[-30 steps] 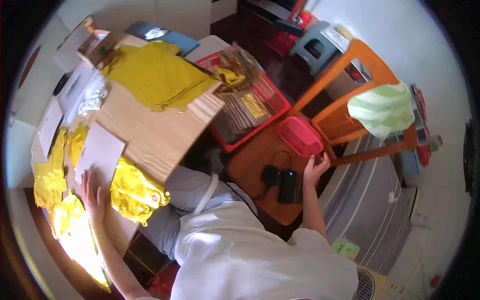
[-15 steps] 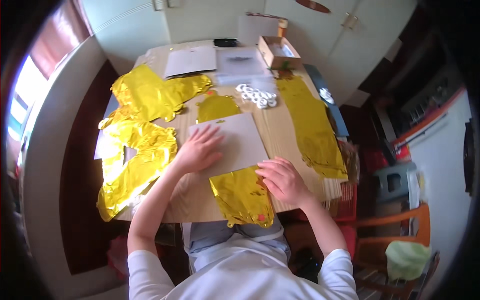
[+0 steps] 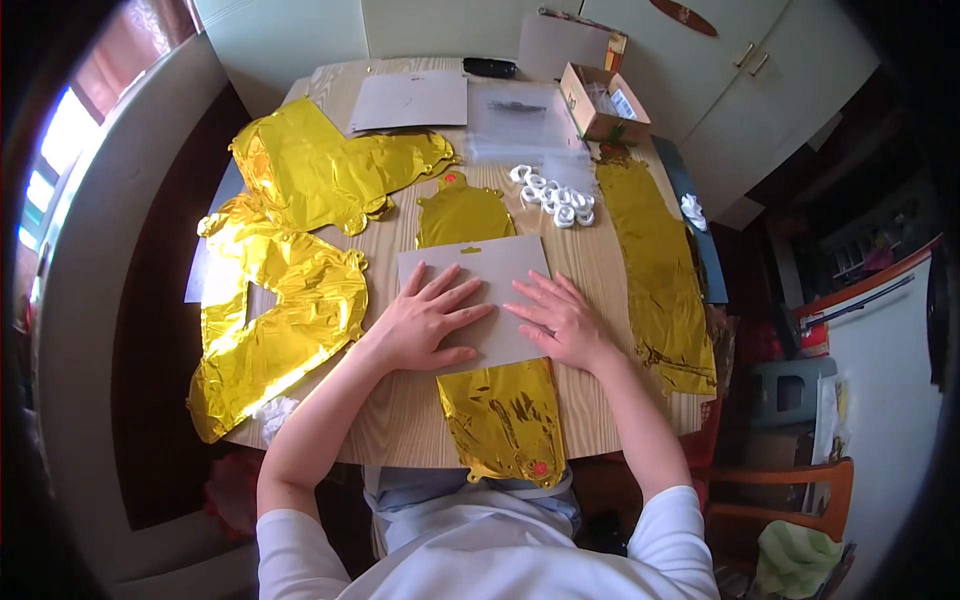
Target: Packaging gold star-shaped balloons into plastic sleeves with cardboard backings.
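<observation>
A pale grey card (image 3: 500, 335) with a hang slot near its far edge lies across a gold foil balloon (image 3: 503, 415). The balloon's far part and near part stick out beyond the card; its middle is hidden beneath. My left hand (image 3: 425, 318) rests flat on the card's left half, fingers spread. On the card's right edge lies my right hand (image 3: 563, 322), palm down with its fingers stretched out. Neither hand grips anything. The balloon's near end hangs over the table's front edge, with a red spot beside its corner.
Flat gold foil balloons lie at left (image 3: 330, 165) and right (image 3: 660, 270). White ribbon rolls (image 3: 555, 197) sit beyond the card. Farther back are a stack of grey cards (image 3: 412, 100), clear plastic bags (image 3: 520, 125), a black object (image 3: 489, 68) and an open cardboard box (image 3: 610, 125).
My right hand has moved from the card's near right corner onto its right side and flattened there. My left hand stays spread on the card. The whole view has shifted slightly.
</observation>
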The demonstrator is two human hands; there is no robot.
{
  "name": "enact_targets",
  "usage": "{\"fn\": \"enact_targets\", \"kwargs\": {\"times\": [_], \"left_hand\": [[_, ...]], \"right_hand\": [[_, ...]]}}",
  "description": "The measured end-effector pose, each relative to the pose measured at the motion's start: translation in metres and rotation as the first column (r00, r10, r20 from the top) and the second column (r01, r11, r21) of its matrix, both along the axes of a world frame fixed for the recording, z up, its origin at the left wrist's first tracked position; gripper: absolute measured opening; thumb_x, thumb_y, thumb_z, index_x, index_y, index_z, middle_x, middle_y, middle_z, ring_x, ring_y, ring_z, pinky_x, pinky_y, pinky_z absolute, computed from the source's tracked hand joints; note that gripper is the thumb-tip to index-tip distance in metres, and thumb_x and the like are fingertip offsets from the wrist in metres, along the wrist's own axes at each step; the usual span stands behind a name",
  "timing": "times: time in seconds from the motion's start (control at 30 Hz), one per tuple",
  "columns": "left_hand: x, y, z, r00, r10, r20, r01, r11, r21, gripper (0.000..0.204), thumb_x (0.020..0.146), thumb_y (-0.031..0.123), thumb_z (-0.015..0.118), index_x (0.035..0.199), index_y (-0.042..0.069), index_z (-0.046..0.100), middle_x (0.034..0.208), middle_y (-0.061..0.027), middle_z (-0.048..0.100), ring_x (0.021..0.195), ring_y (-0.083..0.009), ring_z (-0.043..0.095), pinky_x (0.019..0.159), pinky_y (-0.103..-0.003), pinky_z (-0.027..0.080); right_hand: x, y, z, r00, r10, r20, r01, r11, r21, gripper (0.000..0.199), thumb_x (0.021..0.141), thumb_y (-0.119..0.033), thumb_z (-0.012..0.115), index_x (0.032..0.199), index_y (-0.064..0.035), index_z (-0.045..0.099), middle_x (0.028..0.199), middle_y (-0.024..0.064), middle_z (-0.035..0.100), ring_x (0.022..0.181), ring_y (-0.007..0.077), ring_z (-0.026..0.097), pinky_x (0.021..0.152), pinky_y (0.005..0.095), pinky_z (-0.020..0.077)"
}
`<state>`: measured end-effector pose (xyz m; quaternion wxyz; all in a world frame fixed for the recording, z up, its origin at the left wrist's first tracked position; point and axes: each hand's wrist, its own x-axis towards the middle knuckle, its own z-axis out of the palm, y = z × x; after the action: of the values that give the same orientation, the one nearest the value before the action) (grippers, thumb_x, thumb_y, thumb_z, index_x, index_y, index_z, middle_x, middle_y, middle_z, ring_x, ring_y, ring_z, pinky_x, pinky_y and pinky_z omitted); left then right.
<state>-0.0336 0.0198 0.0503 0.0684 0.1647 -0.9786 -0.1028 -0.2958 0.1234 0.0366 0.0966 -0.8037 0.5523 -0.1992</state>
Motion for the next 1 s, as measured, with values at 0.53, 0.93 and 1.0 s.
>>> {"fn": "enact_targets", "kwargs": {"times": [0.53,0.93,1.0], "left_hand": [[-0.0001,0.0052,0.0046,0.998,0.046,0.034,-0.047,0.998,0.043,0.071,0.082,0.055,0.062,0.146,0.028,0.044,0.154,-0.0115,0.036,0.145,-0.037,0.025,0.114,-0.065,0.012],[0.0002,0.0045,0.0066,0.998,0.046,0.037,-0.047,0.998,0.036,0.072,0.082,0.056,0.061,0.146,0.028,0.044,0.153,-0.011,0.036,0.144,-0.0368,0.026,0.115,-0.064,0.012],[0.0005,0.0043,0.006,0.998,0.047,0.036,-0.048,0.998,0.036,0.072,0.082,0.057,0.061,0.146,0.028,0.044,0.153,-0.0111,0.036,0.144,-0.0369,0.026,0.115,-0.064,0.012]], "right_hand": [[0.001,-0.004,-0.0005,1.0,0.008,-0.002,-0.008,0.999,-0.037,0.038,0.09,-0.039,0.063,0.125,-0.0261,0.066,0.143,0.0038,0.052,0.138,0.025,0.04,0.115,0.0493,0.0267],[0.0027,-0.0046,0.0032,1.0,0.014,-0.025,-0.015,0.999,-0.04,0.04,0.089,-0.043,0.064,0.125,-0.0261,0.066,0.141,0.0044,0.054,0.137,0.025,0.042,0.115,0.0484,0.0278],[0.0033,-0.0049,0.0033,1.0,0.01,-0.028,-0.011,0.999,-0.035,0.04,0.089,-0.043,0.063,0.125,-0.0261,0.066,0.141,0.0046,0.053,0.137,0.025,0.042,0.115,0.0483,0.0278]]}}
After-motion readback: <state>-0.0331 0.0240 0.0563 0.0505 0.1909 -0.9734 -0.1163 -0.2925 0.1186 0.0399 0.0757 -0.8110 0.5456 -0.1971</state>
